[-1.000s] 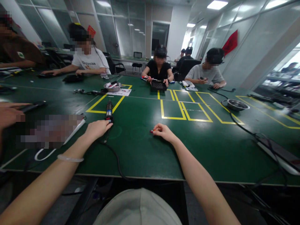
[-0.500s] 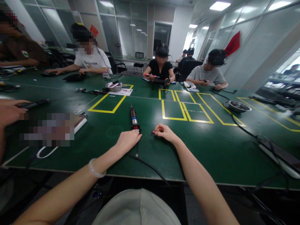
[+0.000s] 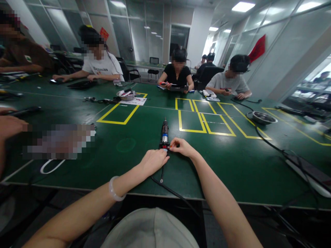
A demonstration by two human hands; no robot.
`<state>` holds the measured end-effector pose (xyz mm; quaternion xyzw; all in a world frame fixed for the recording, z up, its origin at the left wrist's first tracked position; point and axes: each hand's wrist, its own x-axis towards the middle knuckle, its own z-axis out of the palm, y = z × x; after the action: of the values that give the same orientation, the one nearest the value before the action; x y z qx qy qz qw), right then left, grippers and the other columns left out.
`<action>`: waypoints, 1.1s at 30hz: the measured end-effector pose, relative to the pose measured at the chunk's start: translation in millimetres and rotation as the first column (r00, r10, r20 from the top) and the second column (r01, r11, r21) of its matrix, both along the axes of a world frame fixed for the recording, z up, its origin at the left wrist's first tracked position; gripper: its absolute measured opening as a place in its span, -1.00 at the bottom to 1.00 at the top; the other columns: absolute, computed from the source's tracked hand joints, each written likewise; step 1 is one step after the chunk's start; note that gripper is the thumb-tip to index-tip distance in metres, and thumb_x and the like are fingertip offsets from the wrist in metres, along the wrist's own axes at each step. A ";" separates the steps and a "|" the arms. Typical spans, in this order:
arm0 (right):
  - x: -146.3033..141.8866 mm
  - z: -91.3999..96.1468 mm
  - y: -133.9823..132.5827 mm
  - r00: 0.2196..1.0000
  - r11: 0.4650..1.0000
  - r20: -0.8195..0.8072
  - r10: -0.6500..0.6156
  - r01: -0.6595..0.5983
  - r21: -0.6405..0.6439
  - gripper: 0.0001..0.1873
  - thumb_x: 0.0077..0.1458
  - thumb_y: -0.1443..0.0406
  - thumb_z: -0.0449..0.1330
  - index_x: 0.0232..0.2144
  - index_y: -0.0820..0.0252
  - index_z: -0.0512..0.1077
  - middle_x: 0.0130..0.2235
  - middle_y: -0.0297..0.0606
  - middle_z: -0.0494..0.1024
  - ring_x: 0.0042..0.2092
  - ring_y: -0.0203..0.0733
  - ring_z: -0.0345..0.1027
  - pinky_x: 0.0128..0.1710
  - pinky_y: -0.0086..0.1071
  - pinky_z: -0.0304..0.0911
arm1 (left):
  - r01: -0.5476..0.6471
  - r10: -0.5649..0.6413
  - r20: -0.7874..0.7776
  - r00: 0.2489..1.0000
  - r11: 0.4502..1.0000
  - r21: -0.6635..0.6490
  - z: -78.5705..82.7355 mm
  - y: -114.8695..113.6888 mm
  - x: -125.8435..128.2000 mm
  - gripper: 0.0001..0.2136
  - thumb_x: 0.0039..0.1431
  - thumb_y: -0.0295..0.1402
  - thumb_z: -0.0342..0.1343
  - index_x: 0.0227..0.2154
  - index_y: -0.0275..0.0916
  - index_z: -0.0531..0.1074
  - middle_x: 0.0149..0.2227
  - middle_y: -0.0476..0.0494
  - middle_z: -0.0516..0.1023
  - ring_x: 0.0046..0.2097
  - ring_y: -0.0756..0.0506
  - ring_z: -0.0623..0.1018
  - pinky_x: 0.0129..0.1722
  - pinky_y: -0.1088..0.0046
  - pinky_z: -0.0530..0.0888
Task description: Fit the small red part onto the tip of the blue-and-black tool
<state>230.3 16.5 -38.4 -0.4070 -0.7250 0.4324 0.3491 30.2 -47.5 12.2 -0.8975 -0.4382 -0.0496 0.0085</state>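
Observation:
An electric screwdriver point(image 3: 164, 133) lies on the green table, its thin bit pointing away from me. Its body is black with a blue ring and a silver band. My left hand point(image 3: 155, 160) is closed round its rear end, partly covering it. Close by on the right, my right hand point(image 3: 183, 146) pinches a small red-and-dark piece point(image 3: 169, 147) between thumb and fingertips, right at the screwdriver's rear. Whether the piece touches the tool I cannot tell. A black cable point(image 3: 172, 190) runs from the rear of the tool over the table's near edge.
Yellow tape outlines point(image 3: 192, 131) mark the table. A metal bowl point(image 3: 125, 94) with items stands on paper at the far left; another round metal dish point(image 3: 263, 117) sits right. A co-worker's hand point(image 3: 11, 126) is at the left edge, near a blurred-out object. Other people sit opposite.
My left hand has slid the electric screwdriver to the right, bringing its rear end up to my right hand, which has stayed almost in place with the small piece.

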 end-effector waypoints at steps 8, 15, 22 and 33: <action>-4.5 0.3 -1.5 0.994 0.995 -0.108 -0.010 -0.001 -0.099 -0.66 -0.12 0.15 0.36 -0.38 0.23 0.37 -0.49 -0.40 0.42 -0.47 -0.34 0.25 -0.44 -0.45 0.14 | -0.007 0.007 -0.005 1.000 1.000 0.013 0.4 -0.4 0.9 -0.73 0.29 -0.23 -0.06 -0.30 -0.27 0.48 -0.27 -0.31 0.57 -0.27 -0.20 0.58 -0.34 0.35 0.38; -6.4 -0.1 -1.3 0.991 0.995 -0.126 -0.038 0.026 -0.094 -0.71 -0.08 0.14 0.33 -0.42 0.25 0.41 -0.47 -0.34 0.47 -0.45 -0.32 0.28 -0.40 -0.42 0.17 | 0.009 -0.009 0.049 0.999 1.000 0.005 -2.1 1.1 -3.9 -0.69 0.31 -0.21 -0.11 -0.34 -0.25 0.48 -0.27 -0.26 0.58 -0.25 -0.18 0.57 -0.29 0.36 0.37; -10.4 3.9 -3.5 0.991 0.996 -0.128 -0.032 0.021 -0.087 -0.72 -0.09 0.18 0.33 -0.42 0.24 0.38 -0.51 -0.41 0.41 -0.47 -0.34 0.24 -0.43 -0.46 0.13 | -0.190 0.198 0.240 0.950 0.980 -0.054 3.7 13.6 -13.9 -0.57 0.29 0.01 -0.22 -0.16 -0.15 0.43 -0.19 -0.13 0.52 -0.16 -0.13 0.52 -0.28 0.40 0.39; -5.2 3.3 -1.3 0.996 0.998 -0.081 -0.047 0.044 -0.038 -0.75 0.06 0.17 0.19 -0.41 0.28 0.50 -0.43 -0.30 0.53 -0.37 -0.26 0.34 -0.27 -0.38 0.23 | -0.236 0.246 0.083 0.966 0.964 -0.121 -2.6 44.9 10.9 -0.42 0.12 0.16 -0.06 0.16 0.08 0.28 0.26 -0.21 0.15 0.10 -0.35 0.38 -0.05 0.11 0.39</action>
<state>225.1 15.2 -35.1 -0.4117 -0.6924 0.4539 0.3809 41.1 -2.6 9.6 -0.8330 -0.5462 -0.0676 -0.0564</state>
